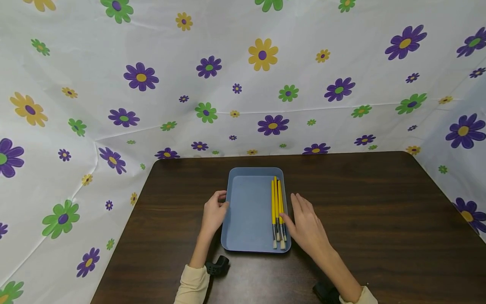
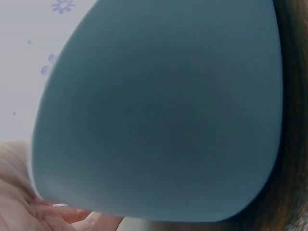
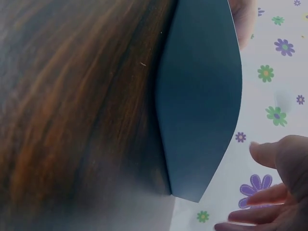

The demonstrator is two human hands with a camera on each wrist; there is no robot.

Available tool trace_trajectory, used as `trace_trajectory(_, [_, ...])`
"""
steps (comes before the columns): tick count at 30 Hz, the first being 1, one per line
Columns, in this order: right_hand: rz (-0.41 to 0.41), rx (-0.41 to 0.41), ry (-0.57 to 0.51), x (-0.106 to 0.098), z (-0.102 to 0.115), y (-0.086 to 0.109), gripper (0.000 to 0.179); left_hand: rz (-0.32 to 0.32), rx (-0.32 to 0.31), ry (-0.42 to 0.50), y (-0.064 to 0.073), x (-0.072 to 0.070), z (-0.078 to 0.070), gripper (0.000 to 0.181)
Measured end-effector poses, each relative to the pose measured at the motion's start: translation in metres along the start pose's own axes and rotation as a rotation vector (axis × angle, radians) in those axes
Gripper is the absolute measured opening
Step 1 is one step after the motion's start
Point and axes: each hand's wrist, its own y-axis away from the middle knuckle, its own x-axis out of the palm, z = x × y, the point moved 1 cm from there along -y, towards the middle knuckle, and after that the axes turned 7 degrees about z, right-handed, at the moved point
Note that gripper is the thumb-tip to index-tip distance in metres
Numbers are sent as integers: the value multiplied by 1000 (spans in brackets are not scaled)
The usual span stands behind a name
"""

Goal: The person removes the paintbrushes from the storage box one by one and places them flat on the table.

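A blue-grey tray (image 1: 247,211) lies on the dark wooden table, its long sides pointing away from me. Along its right side rest several paintbrushes (image 1: 276,200) with yellow handles, bristles toward me. My left hand (image 1: 214,213) is at the tray's left rim, thumb and fingertips right at the edge. In the left wrist view, the tray's wall (image 2: 163,120) hides part of its fingers. My right hand (image 1: 309,228) stays beside the right rim, fingers stretched out, thumb reaching over the rim beside the brushes. The right wrist view shows its thumb and fingers (image 3: 255,214) spread apart.
The dark wood tabletop (image 1: 379,211) extends on both sides of the tray. A white cloth (image 1: 228,42) printed with purple, green and yellow flowers hangs behind the table and down its sides. Black cameras (image 1: 218,267) are worn at both wrists.
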Motion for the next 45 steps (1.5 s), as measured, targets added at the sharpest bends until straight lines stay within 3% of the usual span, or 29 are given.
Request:
trace_trajectory(9, [-174, -114, -65, 3, 4, 0, 57, 23, -3, 46, -1, 2, -2, 35])
trace_trajectory(18, [-186, -154, -96, 17, 12, 0, 51, 15, -6, 45, 0, -2, 1, 35])
trace_trajectory(24, [-164, -100, -145, 23, 17, 1, 52, 36, 9, 58, -1, -3, 1, 36])
trace_trajectory(32, [-76, 29, -312, 27, 24, -2, 46, 21, 4, 66, 0, -3, 2, 35])
trace_trajectory(45, [-39, 134, -355, 38, 33, -11, 42, 17, 13, 61, -1, -3, 2, 35])
